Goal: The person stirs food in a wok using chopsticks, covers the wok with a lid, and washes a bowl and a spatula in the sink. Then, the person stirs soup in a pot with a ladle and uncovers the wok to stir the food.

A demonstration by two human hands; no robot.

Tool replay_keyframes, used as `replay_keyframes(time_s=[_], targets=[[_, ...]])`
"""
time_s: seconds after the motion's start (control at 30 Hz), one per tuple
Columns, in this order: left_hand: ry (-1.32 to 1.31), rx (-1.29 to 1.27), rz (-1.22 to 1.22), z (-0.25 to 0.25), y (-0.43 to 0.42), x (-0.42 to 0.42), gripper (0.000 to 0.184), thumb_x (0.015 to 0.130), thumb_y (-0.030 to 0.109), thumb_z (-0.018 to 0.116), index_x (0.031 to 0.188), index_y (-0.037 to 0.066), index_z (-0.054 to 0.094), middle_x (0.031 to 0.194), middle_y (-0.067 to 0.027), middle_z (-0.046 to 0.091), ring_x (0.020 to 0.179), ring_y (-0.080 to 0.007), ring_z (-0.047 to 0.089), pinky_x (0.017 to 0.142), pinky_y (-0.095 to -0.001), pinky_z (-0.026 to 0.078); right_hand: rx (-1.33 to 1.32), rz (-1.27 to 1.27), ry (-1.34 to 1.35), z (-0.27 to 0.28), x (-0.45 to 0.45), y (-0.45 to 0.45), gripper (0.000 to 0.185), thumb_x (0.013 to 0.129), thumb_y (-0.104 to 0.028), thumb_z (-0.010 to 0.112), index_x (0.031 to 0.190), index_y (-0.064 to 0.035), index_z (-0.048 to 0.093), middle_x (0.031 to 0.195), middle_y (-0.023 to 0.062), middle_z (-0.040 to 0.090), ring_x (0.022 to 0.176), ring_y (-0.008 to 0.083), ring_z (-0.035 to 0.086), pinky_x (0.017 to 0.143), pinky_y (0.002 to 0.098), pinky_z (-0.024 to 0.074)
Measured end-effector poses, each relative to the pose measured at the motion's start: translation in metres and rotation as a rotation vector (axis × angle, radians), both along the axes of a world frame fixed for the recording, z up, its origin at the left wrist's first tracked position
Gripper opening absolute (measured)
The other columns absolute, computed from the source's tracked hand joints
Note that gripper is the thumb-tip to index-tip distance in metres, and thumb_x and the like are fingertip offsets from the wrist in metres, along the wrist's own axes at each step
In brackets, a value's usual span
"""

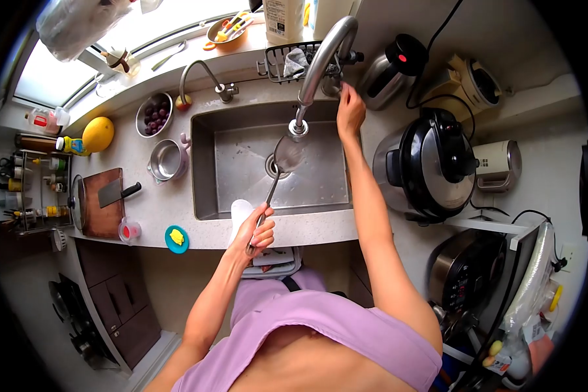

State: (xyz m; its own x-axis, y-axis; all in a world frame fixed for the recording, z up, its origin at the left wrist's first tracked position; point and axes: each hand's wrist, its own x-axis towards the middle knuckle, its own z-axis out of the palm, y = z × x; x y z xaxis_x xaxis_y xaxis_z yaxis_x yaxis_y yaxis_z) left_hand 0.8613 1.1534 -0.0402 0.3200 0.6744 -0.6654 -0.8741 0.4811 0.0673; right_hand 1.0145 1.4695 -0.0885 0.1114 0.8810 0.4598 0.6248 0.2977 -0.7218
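My left hand [260,234] is wrapped around the handle of a metal ladle [289,155]. The ladle's head is over the sink [232,186], below the spout of the curved faucet [333,46] and near the drain. Beyond the sink's right rim, my right hand [351,112] has its fingers pinched at the faucet handle [333,86], which they partly hide. Just behind my left hand, a white rounded object [240,212] lies over the front rim of the sink.
Left of the sink stand a bowl of dark fruit [155,115], a metal pot [168,160] and a board [104,219] with a cleaver [114,194]. A pressure cooker [431,166] and a kettle [392,72] stand to the right. A wire rack [284,63] hangs behind the faucet.
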Motion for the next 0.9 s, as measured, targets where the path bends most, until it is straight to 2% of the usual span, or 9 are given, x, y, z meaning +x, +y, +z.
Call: replay_keyframes(time_s=[0.07, 0.17, 0.3, 0.37, 0.5, 0.6, 0.83, 0.9], targets=[[-0.065, 0.022, 0.011, -0.004, 0.005, 0.002, 0.028, 0.098, 0.033, 0.039, 0.084, 0.011, 0.047, 0.041, 0.0039, 0.029, 0.026, -0.0074, 0.026, 0.026, -0.0214, 0.021, -0.138, 0.005, -0.161, 0.009, -0.001, 0.024, 0.022, 0.087, -0.025, 0.055, 0.087, -0.0074, 0.068, 0.085, 0.0163, 0.064, 0.08, 0.0367, 0.061, 0.069, 0.0438, 0.0478], [-0.183, 0.056, 0.047, -0.01, 0.014, 0.003, 0.029, 0.098, 0.032, 0.039, 0.083, 0.01, 0.047, 0.041, 0.0041, 0.029, 0.026, -0.007, 0.027, 0.026, -0.0214, 0.022, -0.176, 0.075, -0.251, 0.005, 0.003, 0.037, 0.026, 0.083, -0.029, 0.059, 0.08, -0.006, 0.069, 0.084, 0.0163, 0.064, 0.08, 0.0376, 0.061, 0.069, 0.0453, 0.0475], [-0.274, 0.043, 0.122, -0.011, 0.021, 0.002, 0.028, 0.099, 0.03, 0.038, 0.082, 0.009, 0.047, 0.041, 0.0042, 0.03, 0.026, -0.0064, 0.028, 0.026, -0.0215, 0.025, -0.12, 0.081, -0.268, -0.003, 0.006, 0.037, 0.025, 0.082, -0.029, 0.059, 0.078, -0.0059, 0.069, 0.085, 0.0153, 0.063, 0.081, 0.038, 0.061, 0.07, 0.0456, 0.0475], [-0.281, 0.043, 0.133, -0.012, 0.023, 0.0, 0.028, 0.099, 0.029, 0.038, 0.082, 0.009, 0.047, 0.041, 0.0042, 0.03, 0.026, -0.0065, 0.028, 0.026, -0.0213, 0.025, -0.132, 0.042, -0.295, -0.001, 0.006, 0.034, 0.025, 0.084, -0.026, 0.054, 0.075, -0.011, 0.071, 0.085, 0.0137, 0.063, 0.082, 0.0352, 0.06, 0.071, 0.0429, 0.0461], [-0.324, 0.06, 0.164, -0.011, 0.022, -0.004, 0.028, 0.099, 0.028, 0.037, 0.083, 0.008, 0.046, 0.041, 0.004, 0.031, 0.026, -0.0069, 0.029, 0.027, -0.0212, 0.026, -0.148, 0.061, -0.309, 0.004, 0.009, 0.028, 0.026, 0.086, -0.028, 0.052, 0.076, -0.0117, 0.071, 0.084, 0.0132, 0.062, 0.082, 0.0348, 0.06, 0.071, 0.0429, 0.046], [-0.363, 0.069, 0.176, -0.013, 0.021, -0.005, 0.028, 0.099, 0.028, 0.036, 0.083, 0.007, 0.046, 0.041, 0.0036, 0.031, 0.026, -0.007, 0.03, 0.027, -0.0211, 0.027, -0.116, 0.051, -0.32, 0.002, 0.011, 0.027, 0.029, 0.087, -0.03, 0.053, 0.072, -0.0097, 0.068, 0.084, 0.0125, 0.061, 0.077, 0.0371, 0.061, 0.067, 0.0461, 0.0461], [-0.383, 0.056, 0.18, -0.012, 0.021, -0.005, 0.026, 0.099, 0.027, 0.039, 0.084, 0.007, 0.045, 0.041, 0.004, 0.031, 0.026, -0.0065, 0.03, 0.027, -0.0208, 0.027, -0.12, 0.051, -0.314, 0.004, 0.011, 0.025, 0.031, 0.088, -0.031, 0.052, 0.072, -0.0096, 0.068, 0.085, 0.0123, 0.061, 0.078, 0.0374, 0.061, 0.067, 0.0461, 0.046], [-0.381, 0.054, 0.179, -0.012, 0.021, -0.005, 0.026, 0.099, 0.027, 0.039, 0.083, 0.007, 0.045, 0.041, 0.004, 0.031, 0.026, -0.0065, 0.029, 0.027, -0.0208, 0.027, -0.114, 0.047, -0.336, 0.005, 0.011, 0.024, 0.026, 0.087, -0.026, 0.053, 0.075, -0.0093, 0.068, 0.083, 0.0121, 0.06, 0.077, 0.0365, 0.06, 0.067, 0.0457, 0.0458]])
